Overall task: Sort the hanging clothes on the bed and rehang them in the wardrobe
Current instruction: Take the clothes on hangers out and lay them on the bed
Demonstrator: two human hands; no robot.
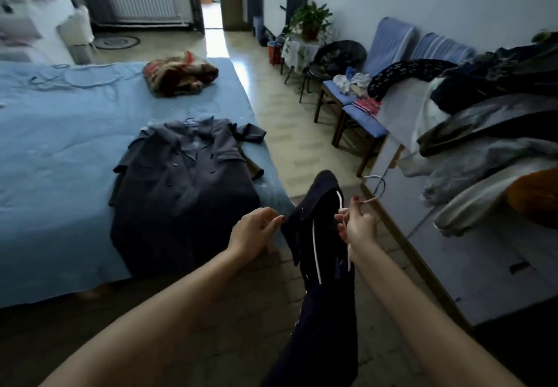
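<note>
Two bare hands reach out near the foot of the bed. The right hand curls its fingers round the neck of one white hanger, whose hook points right toward the wardrobe side. One dark navy garment hangs from that hanger and drops down between the two forearms. The left hand pinches the garment's left edge between thumb and fingertips, its other fingers loosely bent.

On the bed, to the left of the hands, one dark grey coat lies flat, buttons up, collar toward the far end. A sleeve spreads to its right, at the mattress edge. Farther off on the same blue sheet sits one crumpled blanket in red and brown.

On the right, one heap of clothes is piled on a pale surface: dark, grey, white and orange pieces, too tangled to count. Beyond it two chairs with blue covers stand against the wall, small cloths on their seats. One potted plant stands on a little table farther along that wall.
</note>
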